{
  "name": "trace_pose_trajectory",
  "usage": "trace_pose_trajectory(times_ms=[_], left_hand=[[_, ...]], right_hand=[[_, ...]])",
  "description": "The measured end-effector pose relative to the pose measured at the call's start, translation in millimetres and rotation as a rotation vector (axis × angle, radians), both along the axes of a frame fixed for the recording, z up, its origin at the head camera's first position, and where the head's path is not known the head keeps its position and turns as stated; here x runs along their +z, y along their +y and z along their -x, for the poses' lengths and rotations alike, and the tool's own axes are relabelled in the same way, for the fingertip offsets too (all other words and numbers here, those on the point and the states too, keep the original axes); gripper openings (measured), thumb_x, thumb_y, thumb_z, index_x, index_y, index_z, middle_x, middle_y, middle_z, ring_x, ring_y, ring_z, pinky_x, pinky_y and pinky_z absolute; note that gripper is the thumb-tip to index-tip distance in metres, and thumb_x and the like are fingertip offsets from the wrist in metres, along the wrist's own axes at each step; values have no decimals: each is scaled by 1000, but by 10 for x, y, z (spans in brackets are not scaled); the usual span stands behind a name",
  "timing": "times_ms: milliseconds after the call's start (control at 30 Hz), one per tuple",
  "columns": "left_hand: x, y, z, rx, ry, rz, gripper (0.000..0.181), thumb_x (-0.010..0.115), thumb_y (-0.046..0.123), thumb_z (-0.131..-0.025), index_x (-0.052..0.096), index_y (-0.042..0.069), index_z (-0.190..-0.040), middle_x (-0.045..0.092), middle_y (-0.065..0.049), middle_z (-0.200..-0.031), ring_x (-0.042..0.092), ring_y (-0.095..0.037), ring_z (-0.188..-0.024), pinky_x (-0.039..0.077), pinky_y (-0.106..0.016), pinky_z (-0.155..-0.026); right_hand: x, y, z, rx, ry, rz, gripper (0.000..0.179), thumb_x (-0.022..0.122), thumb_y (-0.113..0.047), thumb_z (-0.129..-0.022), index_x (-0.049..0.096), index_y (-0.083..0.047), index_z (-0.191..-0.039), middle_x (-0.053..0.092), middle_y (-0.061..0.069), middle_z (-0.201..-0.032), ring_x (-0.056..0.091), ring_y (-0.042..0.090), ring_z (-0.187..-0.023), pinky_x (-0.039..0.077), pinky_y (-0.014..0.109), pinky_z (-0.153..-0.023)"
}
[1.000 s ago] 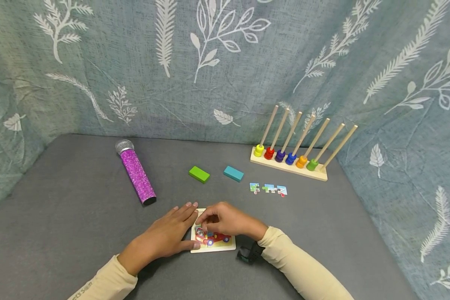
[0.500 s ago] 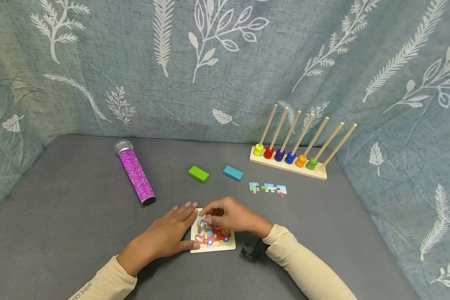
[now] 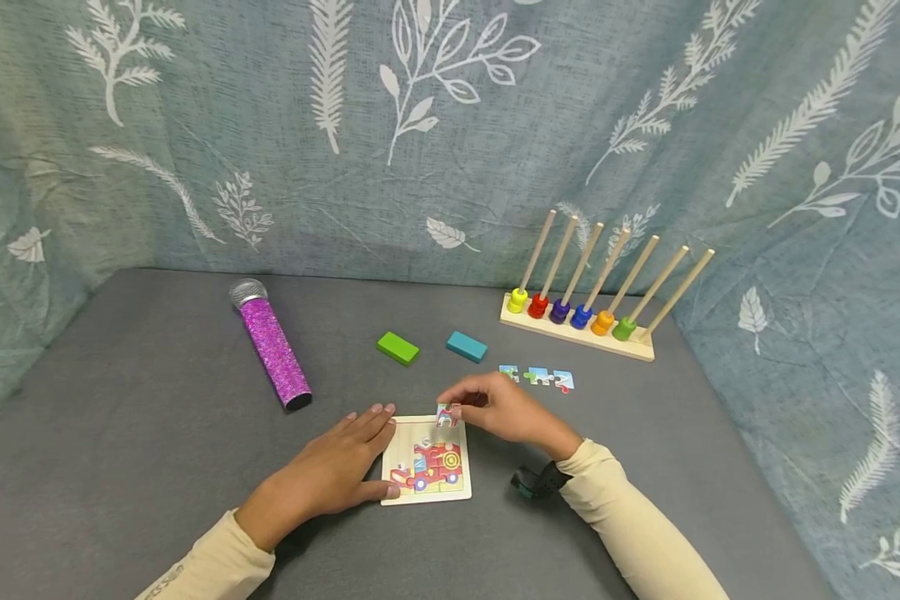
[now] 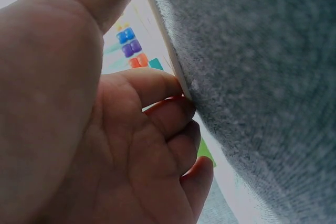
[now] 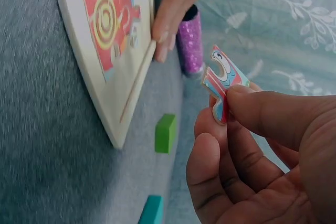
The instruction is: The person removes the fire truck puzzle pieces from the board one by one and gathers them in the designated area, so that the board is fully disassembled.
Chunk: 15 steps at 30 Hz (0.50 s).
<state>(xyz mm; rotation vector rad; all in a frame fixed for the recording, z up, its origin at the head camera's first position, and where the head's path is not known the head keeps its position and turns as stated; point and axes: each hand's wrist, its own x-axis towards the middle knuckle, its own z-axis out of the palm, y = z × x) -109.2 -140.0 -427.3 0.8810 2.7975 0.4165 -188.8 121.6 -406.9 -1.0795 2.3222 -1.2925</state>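
Note:
A small wooden jigsaw puzzle board (image 3: pixel 408 430) with a red vehicle picture lies in front of me, its upper part showing bare wood. My left hand (image 3: pixel 330 471) rests along its left side with fingers stretched out, the thumb on the lower left corner and fingertips at the upper left. Between thumb and fingers, my right hand (image 3: pixel 506 410) pinches a jigsaw piece (image 3: pixel 447 415) over the board's upper right corner. In the right wrist view that piece (image 5: pixel 227 72) appears tilted, red and light blue with a cartoon eye, raised off the board.
Loose jigsaw pieces (image 3: pixel 539 377) lie beyond the right hand. A green block (image 3: pixel 398 348) and a teal block (image 3: pixel 467 346) sit behind the board. Farther back stand a peg stacker (image 3: pixel 577 327) with coloured beads and, at left, a purple glittery microphone (image 3: pixel 276 348).
My right hand has lifted the jigsaw piece from over the board's left part and carried it right and away from me, uncovering the board. The left hand stays in place.

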Motion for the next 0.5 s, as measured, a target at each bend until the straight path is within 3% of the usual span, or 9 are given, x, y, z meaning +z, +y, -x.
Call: trace_pose_trajectory(times_ms=[333, 500], left_hand=[[8, -8, -11, 2, -4, -20, 82, 69, 45, -87, 41, -8, -143, 31, -21, -153, 26, -36, -142, 22, -51, -114], [11, 1, -5, 5, -19, -13, 82, 69, 45, -88, 40, -8, -144, 30, -20, -154, 25, -35, -143, 21, -50, -114]], right_hand=[[56, 246, 67, -141, -5, 11, 21, 61, 0, -94, 69, 5, -112, 70, 14, -96, 65, 36, -81, 51, 26, -65], [72, 382, 132, -189, 3, -15, 20, 62, -2, -94, 71, 2, -111, 71, 8, -97, 64, 24, -81, 51, 25, -67]])
